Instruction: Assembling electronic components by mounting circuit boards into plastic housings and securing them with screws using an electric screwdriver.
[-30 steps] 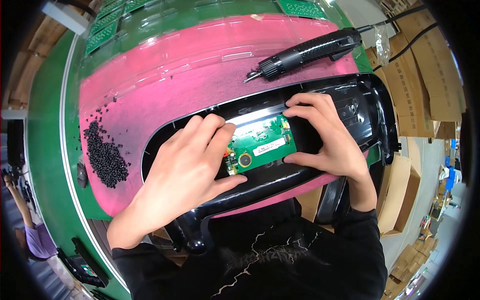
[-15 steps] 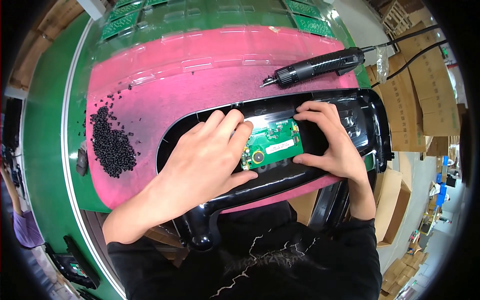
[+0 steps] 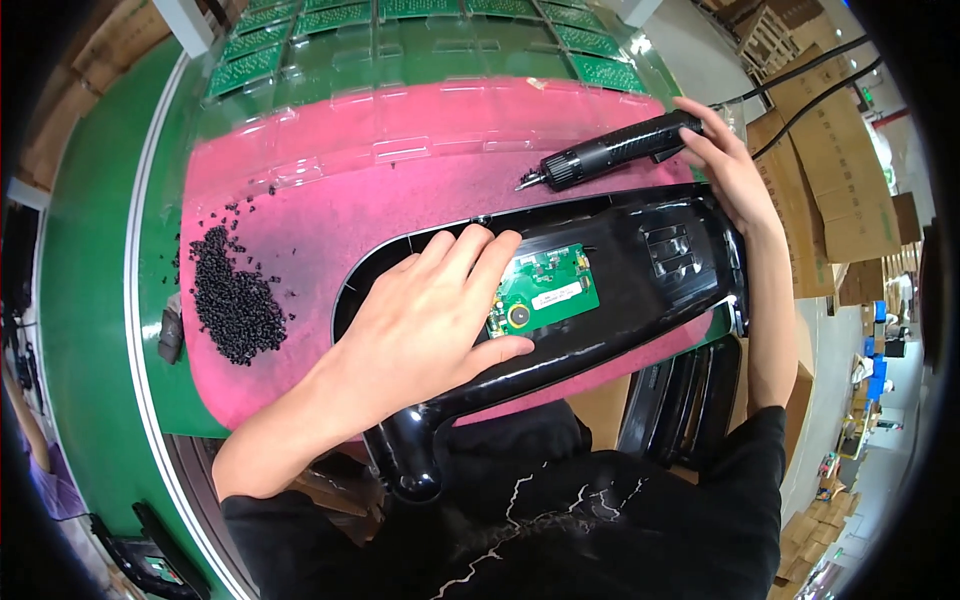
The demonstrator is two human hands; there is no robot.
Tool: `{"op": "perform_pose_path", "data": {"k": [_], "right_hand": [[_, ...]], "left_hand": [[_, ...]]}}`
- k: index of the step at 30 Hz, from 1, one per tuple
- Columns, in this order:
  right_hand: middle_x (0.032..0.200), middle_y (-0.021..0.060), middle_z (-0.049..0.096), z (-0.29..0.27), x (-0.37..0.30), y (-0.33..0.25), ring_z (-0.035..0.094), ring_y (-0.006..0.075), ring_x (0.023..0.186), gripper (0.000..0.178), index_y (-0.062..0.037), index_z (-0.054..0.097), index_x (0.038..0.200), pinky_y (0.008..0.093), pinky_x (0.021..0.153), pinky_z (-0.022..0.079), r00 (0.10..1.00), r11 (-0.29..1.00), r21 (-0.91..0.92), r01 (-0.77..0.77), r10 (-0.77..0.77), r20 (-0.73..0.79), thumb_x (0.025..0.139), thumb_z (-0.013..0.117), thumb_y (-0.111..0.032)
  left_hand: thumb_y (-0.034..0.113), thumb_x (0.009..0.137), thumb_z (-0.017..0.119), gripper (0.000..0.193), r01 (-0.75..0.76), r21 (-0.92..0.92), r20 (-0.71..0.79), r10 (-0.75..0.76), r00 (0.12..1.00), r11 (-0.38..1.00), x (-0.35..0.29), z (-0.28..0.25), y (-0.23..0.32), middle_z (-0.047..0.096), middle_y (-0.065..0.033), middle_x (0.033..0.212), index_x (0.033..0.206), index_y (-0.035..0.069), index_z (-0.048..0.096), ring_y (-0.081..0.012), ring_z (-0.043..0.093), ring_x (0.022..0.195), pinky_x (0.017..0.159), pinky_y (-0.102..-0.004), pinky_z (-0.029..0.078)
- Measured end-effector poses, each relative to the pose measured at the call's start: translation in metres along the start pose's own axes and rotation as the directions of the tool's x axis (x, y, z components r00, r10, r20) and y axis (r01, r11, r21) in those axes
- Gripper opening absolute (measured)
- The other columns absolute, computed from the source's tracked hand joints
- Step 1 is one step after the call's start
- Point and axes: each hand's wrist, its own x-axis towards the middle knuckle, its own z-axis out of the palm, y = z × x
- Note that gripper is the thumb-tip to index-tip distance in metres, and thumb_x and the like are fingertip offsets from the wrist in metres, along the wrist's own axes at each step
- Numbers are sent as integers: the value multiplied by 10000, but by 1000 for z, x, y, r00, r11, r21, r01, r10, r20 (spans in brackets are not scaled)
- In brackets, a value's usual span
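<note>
A green circuit board (image 3: 555, 285) with a white label and a round part lies inside a long black plastic housing (image 3: 640, 320). My left hand (image 3: 425, 310) covers the board's left end, its fingers at the far side and its thumb at the near side, holding it there; that end is hidden. At the housing's far right, my right hand (image 3: 735, 175) reaches to the rear end of a black electric screwdriver (image 3: 615, 152). Its fingers are apart on either side of the handle, and the screwdriver lies on the pink mat (image 3: 330, 210), bit pointing left.
Loose small black screws (image 3: 235, 305) are heaped on the mat's left. Beyond, a clear plastic tray (image 3: 400, 150) extends to several green boards (image 3: 400, 10). Cables (image 3: 810, 75) trail from the screwdriver toward cardboard boxes (image 3: 850, 190). More black housings (image 3: 680, 400) stand below at the right.
My right hand has let go of the board's right end and moved up and right to the screwdriver. My left hand has stayed at the board. The whole view has shifted slightly.
</note>
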Motion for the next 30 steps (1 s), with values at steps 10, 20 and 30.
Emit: {"op": "perform_pose_path", "data": {"k": [10, 20, 30], "right_hand": [[1192, 160, 592, 103, -8, -52, 623, 241, 1098, 511, -3, 297, 1410, 394, 978, 511, 927, 758, 536, 373, -283, -245, 1020, 582, -169], [1142, 76, 473, 109, -40, -92, 482, 204, 1072, 437, -52, 368, 1412, 447, 1044, 384, 872, 246, 948, 200, -486, -58, 1093, 381, -351], [1065, 42, 462, 116, -86, -118, 458, 173, 956, 565, -61, 311, 1493, 426, 960, 380, 908, 407, 878, 253, -413, -71, 1062, 413, -412]], "left_hand": [[299, 868, 740, 531, -14, -83, -69, 8, 998, 996, 3, 0, -2, 579, -173, 1089, 1255, -3, 537, -328, 641, 941, 769, -402, 543], [83, 781, 828, 379, 117, -204, -448, -199, 871, 972, 4, -8, -2, 617, -73, 924, 1102, 8, 642, -115, 567, 719, 566, -246, 482], [-22, 751, 795, 205, -185, -104, -508, 107, 855, 977, 4, -3, -6, 674, -131, 797, 912, -15, 669, -283, 678, 676, 592, -352, 542]]}}
